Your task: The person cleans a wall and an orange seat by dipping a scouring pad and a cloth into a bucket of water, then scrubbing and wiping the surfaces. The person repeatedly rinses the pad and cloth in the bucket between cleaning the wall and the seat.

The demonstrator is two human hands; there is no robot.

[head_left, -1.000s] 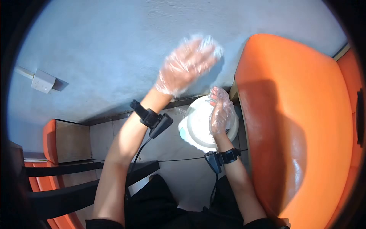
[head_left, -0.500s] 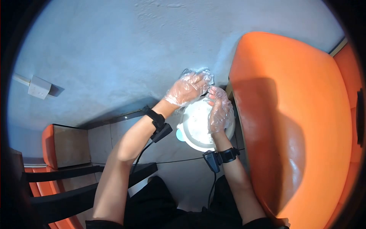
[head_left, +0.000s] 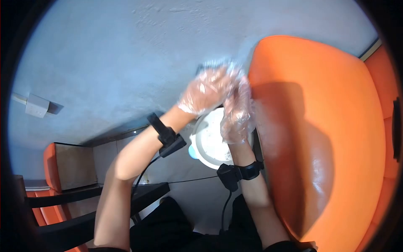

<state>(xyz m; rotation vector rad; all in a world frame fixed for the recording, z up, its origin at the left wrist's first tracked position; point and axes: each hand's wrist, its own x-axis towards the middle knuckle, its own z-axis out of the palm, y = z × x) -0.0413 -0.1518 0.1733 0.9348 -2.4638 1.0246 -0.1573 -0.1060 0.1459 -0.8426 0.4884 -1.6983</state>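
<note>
My left hand (head_left: 208, 90), in a clear plastic glove, is closed on a dark-edged, ribbed cloth (head_left: 208, 65) in front of the wall. Most of the cloth is hidden behind the hand. My right hand (head_left: 237, 115), gloved the same way, reaches up beside it, and its fingertips overlap my left fingers in a motion blur. Just below both hands is a round white bucket (head_left: 201, 145) with a pale blue tab (head_left: 192, 152) at its left rim. Part of the bucket is behind my right hand and wrist.
An orange padded seat (head_left: 327, 113) stands close on the right. The grey wall (head_left: 126, 63) rises ahead, with a white socket box (head_left: 37, 105) at far left. Dark chair bars (head_left: 84, 224) lie at lower left, near another orange seat (head_left: 52, 167). Cables hang from both wrist devices.
My right hand has risen to meet my left hand, and the cloth has moved slightly up. The whole view has shifted a little to the left.
</note>
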